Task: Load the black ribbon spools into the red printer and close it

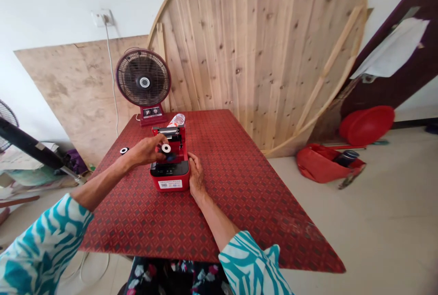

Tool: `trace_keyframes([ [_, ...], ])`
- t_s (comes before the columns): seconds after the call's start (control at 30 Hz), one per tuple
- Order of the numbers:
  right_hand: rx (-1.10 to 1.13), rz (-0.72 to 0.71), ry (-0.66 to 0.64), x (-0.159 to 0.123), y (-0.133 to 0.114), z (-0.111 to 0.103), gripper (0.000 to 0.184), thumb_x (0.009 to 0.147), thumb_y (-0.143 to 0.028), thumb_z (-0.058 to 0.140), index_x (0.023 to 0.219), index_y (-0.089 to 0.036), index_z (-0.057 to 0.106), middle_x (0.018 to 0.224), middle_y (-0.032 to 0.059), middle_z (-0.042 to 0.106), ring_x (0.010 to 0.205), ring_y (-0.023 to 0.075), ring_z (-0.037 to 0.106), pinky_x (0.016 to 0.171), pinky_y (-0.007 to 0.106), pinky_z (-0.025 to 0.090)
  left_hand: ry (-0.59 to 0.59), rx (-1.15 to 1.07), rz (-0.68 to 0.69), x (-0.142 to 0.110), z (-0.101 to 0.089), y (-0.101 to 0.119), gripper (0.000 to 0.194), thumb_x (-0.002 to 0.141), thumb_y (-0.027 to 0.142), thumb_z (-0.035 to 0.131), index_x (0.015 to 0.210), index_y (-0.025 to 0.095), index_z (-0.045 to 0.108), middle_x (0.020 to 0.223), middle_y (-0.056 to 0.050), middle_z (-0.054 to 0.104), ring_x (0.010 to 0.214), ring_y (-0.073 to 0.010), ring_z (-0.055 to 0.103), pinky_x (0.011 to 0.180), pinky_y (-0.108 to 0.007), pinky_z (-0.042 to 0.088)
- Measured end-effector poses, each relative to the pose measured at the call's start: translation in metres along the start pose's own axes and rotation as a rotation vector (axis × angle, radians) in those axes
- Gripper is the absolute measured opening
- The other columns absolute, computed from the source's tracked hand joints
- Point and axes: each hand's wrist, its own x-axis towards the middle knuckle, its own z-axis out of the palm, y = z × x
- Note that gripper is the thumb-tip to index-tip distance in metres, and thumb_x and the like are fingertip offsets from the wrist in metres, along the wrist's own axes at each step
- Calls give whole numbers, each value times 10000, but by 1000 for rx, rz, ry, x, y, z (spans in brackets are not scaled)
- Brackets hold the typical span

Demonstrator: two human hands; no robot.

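Note:
A red and black label printer (170, 181) stands on the table with its lid raised and a white sticker on its front. My left hand (153, 149) reaches over the printer's open compartment. Its fingers close on a small black roll with a white ring-shaped end (166, 148); the lower part of the roll is dark and blurred. My right hand (196, 174) holds the printer's right side, fingers along its edge. A second small black roll with a white end (124, 150) lies on the table to the left, beyond my left forearm.
A patterned red cloth covers the table (239, 203). Behind the printer are a clear plastic bottle (177, 120) and a dark red fan (143, 80). A large round wooden board (253, 53) leans on the wall. A red bag (316, 167) sits on the floor at right.

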Motion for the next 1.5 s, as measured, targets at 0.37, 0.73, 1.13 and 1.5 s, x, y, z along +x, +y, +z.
trace_keyframes([
  [0.37, -13, 47, -4, 0, 5, -10, 482, 831, -568, 567, 1142, -216, 675, 1103, 63, 688, 1064, 233, 602, 913, 370, 468, 148, 241, -321, 1, -12, -90, 313, 753, 294, 705, 1034, 190, 613, 908, -18, 688, 842, -190, 644, 690, -247, 427],
  [0.73, -30, 58, 12, 2, 9, -13, 497, 814, -566, 583, 1137, -199, 671, 1045, 63, 706, 963, 217, 636, 831, 341, 491, -36, 408, -380, 26, 33, -124, 350, 833, 249, 644, 1174, 196, 588, 1080, -112, 699, 1056, -267, 657, 824, -299, 478],
  [1.13, 49, 150, -5, -3, -7, -11, 578, 705, -600, 670, 1109, -187, 652, 1020, 56, 701, 884, 200, 621, 790, 326, 468, 499, -462, -317, -21, -5, -190, 530, 715, 426, 678, 1157, 147, 590, 1211, -133, 675, 1121, -245, 641, 1006, -407, 505],
  [1.5, 45, 170, 46, -3, -10, -9, 570, 664, -576, 704, 1076, -185, 655, 942, 38, 696, 762, 167, 593, 696, 294, 460, 353, -615, -354, -59, 46, -199, 647, 634, 524, 713, 1138, 136, 594, 1212, -138, 678, 1159, -281, 634, 1047, -416, 488],
])
